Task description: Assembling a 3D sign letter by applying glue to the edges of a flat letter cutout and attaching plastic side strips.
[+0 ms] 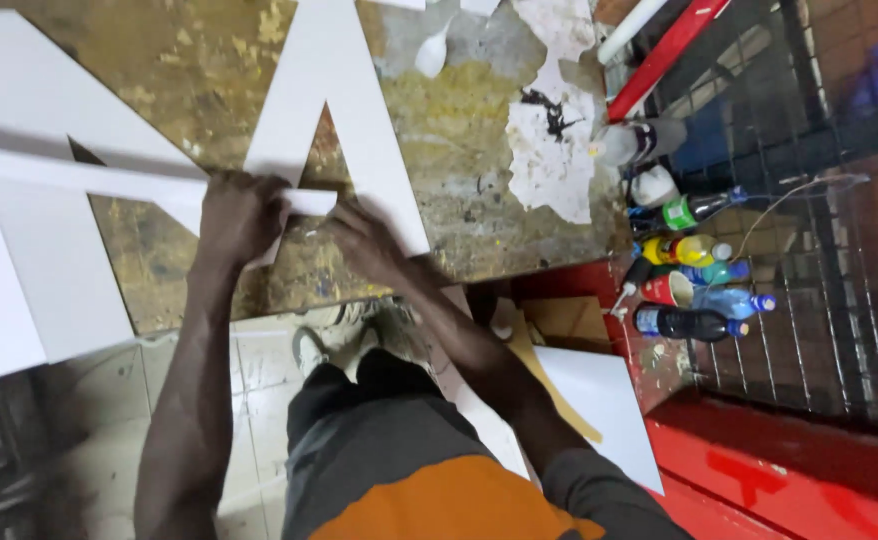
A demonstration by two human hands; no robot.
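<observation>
A long white strip point(109, 180) runs across the stained workbench point(479, 160) from the left edge to the middle. My left hand point(242, 215) grips it near its right end. My right hand point(364, 240) presses on the lower leg of a large white cut-out shape point(344, 110), right beside the strip's end. More white board pieces point(49, 260) lie under the strip at the left.
Several plastic bottles point(694, 280) and a red cup stand on the floor at right beside a metal grille point(819, 200). A red pole point(664, 55) leans at top right. A white sheet point(609, 400) rests on the floor by my legs.
</observation>
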